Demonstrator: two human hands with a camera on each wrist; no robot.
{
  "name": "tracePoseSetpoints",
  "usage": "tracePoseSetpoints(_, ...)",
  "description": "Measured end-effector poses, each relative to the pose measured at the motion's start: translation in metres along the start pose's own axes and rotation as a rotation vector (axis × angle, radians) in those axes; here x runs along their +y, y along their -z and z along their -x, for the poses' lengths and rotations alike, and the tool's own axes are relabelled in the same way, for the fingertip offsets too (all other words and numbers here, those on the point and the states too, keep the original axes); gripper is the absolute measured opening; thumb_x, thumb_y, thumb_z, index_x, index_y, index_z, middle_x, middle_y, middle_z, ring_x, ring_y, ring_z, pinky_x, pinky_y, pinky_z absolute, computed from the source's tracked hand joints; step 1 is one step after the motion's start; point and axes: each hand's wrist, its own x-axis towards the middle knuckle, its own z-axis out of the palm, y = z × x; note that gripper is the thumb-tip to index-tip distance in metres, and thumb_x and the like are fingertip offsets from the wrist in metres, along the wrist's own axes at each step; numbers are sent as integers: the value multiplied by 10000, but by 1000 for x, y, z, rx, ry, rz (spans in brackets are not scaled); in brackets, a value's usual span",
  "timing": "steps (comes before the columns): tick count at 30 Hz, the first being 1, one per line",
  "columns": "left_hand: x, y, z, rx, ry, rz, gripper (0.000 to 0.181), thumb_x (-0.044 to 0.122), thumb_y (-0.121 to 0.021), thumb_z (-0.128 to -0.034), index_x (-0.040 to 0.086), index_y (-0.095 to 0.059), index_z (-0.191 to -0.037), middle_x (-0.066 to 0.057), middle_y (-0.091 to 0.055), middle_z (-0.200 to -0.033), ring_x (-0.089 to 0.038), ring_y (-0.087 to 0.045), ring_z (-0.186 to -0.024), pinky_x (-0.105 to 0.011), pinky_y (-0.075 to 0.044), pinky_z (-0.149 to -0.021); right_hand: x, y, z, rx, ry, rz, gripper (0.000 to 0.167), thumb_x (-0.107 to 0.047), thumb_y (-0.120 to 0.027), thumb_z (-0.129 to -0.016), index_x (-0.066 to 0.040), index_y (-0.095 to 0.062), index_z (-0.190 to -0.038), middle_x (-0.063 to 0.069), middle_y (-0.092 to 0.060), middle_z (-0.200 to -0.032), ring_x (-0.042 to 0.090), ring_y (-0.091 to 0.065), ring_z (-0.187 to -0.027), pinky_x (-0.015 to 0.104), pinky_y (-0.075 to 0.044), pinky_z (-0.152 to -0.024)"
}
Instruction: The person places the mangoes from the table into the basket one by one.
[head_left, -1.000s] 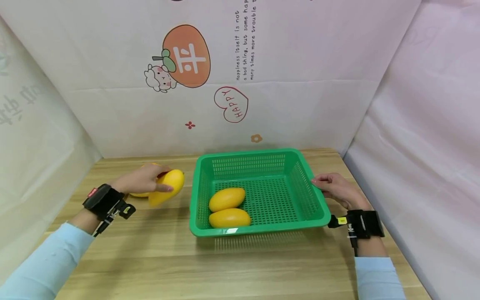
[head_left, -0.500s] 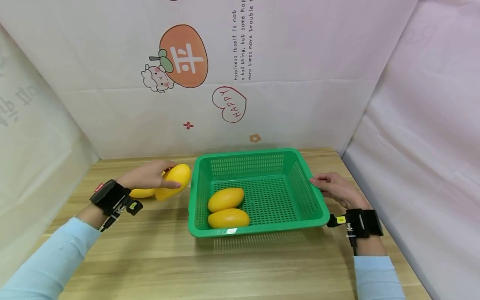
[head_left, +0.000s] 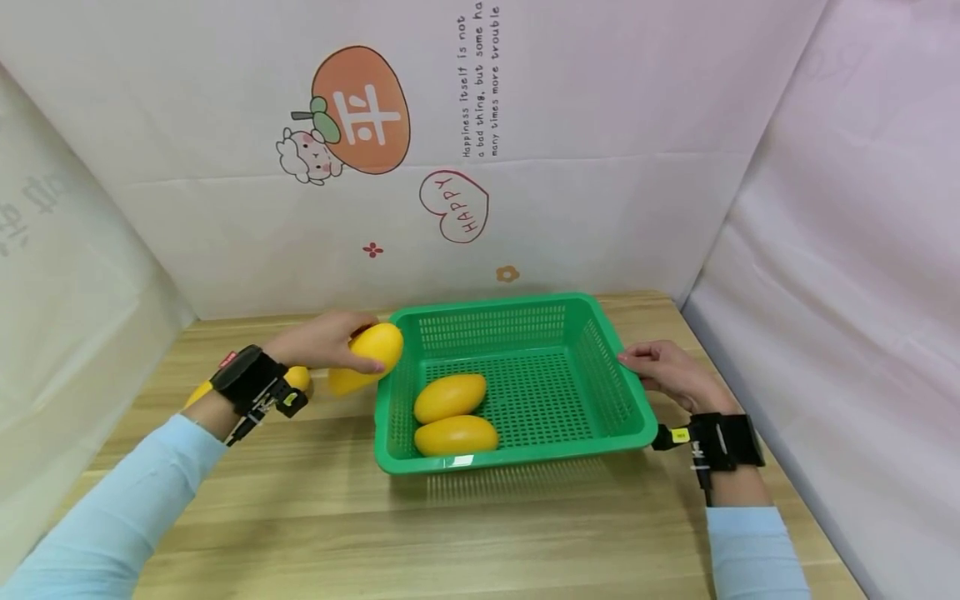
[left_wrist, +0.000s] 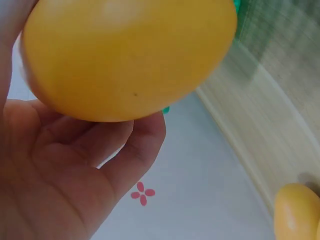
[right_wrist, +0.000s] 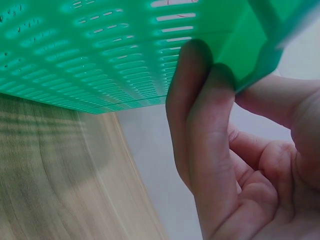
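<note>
A smooth yellow mango (head_left: 379, 347) is gripped in my left hand (head_left: 327, 340), held above the table at the basket's left rim. Its rounded underside fills the top of the left wrist view, with curled fingers (left_wrist: 140, 150) behind it. The green plastic basket (head_left: 517, 457) has slotted walls and contains two mangoes, a rear one (head_left: 451, 397) and a front one (head_left: 456, 436), lying against its left side. On the basket's right rim, my right hand (head_left: 672, 372) pinches the edge; in the right wrist view two fingers (right_wrist: 212, 130) press the wall from outside.
More yellow fruit lies on the wooden table (head_left: 480, 533) at the left: one mango (head_left: 297, 378) beside the left wrist, another yellow piece (head_left: 198, 392) mostly hidden behind the wrist strap. A printed white cloth (head_left: 585, 167) hangs behind the table, with cloth at both sides.
My left hand has carried the mango rightward to the basket's left rim, uncovering fruit on the table behind it. The right hand keeps its hold on the rim.
</note>
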Motion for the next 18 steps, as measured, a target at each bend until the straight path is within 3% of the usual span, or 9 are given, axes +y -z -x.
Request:
tracePoseSetpoints(13, 6, -2, -23, -42, -28, 7, 382, 465, -708, -899, 119, -578, -997, -11, -536, -792, -133, -522, -685, -286, -432, -654, 1, -1, 0, 12, -1, 8, 373, -244, -564, -1028, 95, -569, -1183, -23, -647, -909, 87, -678, -850, 266, -574, -811)
tracePoseSetpoints(18, 10, -3, -33, -79, -22, 29, 382, 463, -674, -929, 117, -571, -1054, -10, -545, -825, -140, -534, -724, -305, -443, -710, 1, 0, 0, 15, -3, 16, 380, -250, -564, -1028, 93, -567, -1192, -19, -648, -923, 82, -677, -863, 259, -572, -818)
